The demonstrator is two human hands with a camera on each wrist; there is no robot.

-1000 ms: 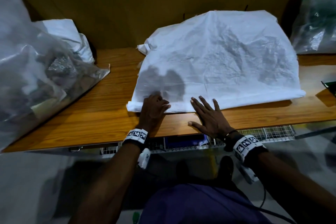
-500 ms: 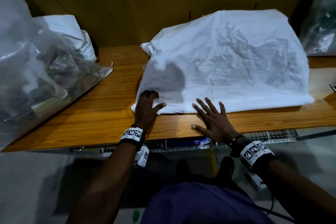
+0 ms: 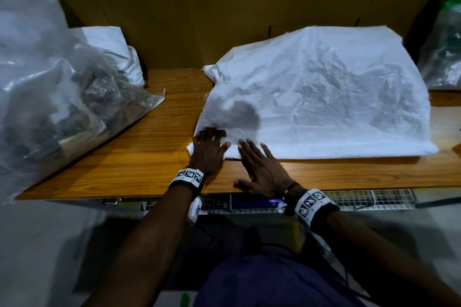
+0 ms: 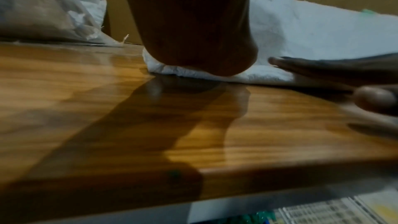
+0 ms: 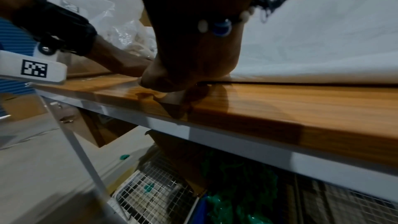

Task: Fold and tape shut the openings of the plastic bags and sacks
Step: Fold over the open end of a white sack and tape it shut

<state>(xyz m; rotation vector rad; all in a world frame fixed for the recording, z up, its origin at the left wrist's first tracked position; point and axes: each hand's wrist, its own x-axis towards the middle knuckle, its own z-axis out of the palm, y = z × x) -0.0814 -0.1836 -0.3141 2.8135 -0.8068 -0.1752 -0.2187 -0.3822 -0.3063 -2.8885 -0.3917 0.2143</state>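
Observation:
A large white woven sack (image 3: pixel 324 97) lies flat on the wooden table (image 3: pixel 149 162), its folded near edge (image 3: pixel 336 153) running along the front. My left hand (image 3: pixel 208 147) presses flat on the sack's near left corner, fingers straight. My right hand (image 3: pixel 259 167) lies flat beside it, fingers spread over the folded edge and the wood. In the left wrist view the heel of my left hand (image 4: pixel 193 40) sits on the white fold (image 4: pixel 269 74). The right wrist view shows my right palm (image 5: pixel 193 60) on the table edge beside the sack (image 5: pixel 323 40).
A big clear plastic bag (image 3: pixel 50 97) of mixed scraps fills the left side, with a white bag (image 3: pixel 112 47) behind it. Another clear bag with green inside (image 3: pixel 444 52) stands far right. Cardboard backs the table. A wire basket (image 3: pixel 361 199) hangs under the front edge.
My right hand has slid left along the folded edge until it lies close beside my left hand. My left hand has stayed pressing on the sack's near left corner.

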